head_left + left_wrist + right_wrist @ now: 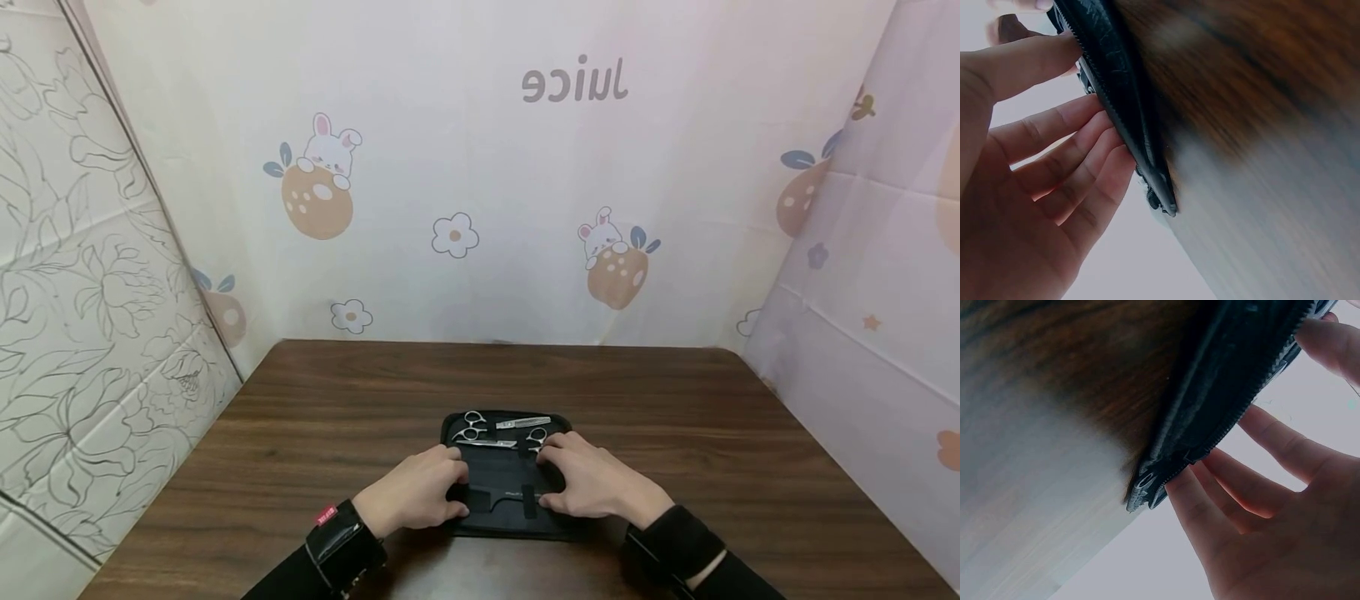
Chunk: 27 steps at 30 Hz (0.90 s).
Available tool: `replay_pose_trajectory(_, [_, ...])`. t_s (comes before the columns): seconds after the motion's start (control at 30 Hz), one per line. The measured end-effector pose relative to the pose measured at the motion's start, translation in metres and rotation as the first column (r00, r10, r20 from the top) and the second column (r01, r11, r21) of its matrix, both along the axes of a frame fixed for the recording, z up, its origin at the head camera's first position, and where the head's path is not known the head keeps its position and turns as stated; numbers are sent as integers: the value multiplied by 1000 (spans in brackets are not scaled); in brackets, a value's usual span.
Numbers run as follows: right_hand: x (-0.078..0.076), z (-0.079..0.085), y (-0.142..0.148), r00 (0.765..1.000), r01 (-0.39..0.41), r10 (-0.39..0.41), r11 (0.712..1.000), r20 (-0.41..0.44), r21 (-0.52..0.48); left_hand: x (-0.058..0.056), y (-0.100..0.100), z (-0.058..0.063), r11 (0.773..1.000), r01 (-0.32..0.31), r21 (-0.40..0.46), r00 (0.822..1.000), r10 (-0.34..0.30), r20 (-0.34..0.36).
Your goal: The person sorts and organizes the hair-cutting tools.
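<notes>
A black zippered case lies unfolded on the wooden table, between the two hands. Silver scissors are tucked near its far edge, finger rings to the left. Below them, a second pair has its blade pointing left; the right hand partly covers its rings. Nearer the front, a dark comb sits under a strap. My left hand touches the left rim, its fingers spread along the zipper. My right hand rests at the right rim, thumb and fingertips over the edge.
The brown wooden table spreads around the case. A pale printed curtain hangs behind its far edge, with more patterned cloth at the left and on the right.
</notes>
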State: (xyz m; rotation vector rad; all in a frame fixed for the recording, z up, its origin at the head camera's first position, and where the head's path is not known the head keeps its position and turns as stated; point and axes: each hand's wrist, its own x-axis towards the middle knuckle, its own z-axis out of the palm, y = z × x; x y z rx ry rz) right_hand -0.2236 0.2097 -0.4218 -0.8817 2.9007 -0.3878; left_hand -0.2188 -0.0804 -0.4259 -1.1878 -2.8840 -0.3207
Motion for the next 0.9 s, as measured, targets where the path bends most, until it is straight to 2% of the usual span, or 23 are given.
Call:
replay_pose_trajectory(0.33, [-1, 0, 0, 1000, 2, -2, 1000, 12, -7, 1, 1, 2, 1000, -3, -2, 1000, 3, 11])
replay_pose_trajectory(0.57, [-3, -2, 0, 1000, 9, -9, 1000, 13, -3, 1, -5, 4, 1000, -13, -2, 998, 13, 59])
replay_pose_trajectory(0.9, [-1, -1, 1, 1000, 10, -10, 1000, 24, -16, 2, -10, 4, 1000, -1, 12, 998, 0, 58])
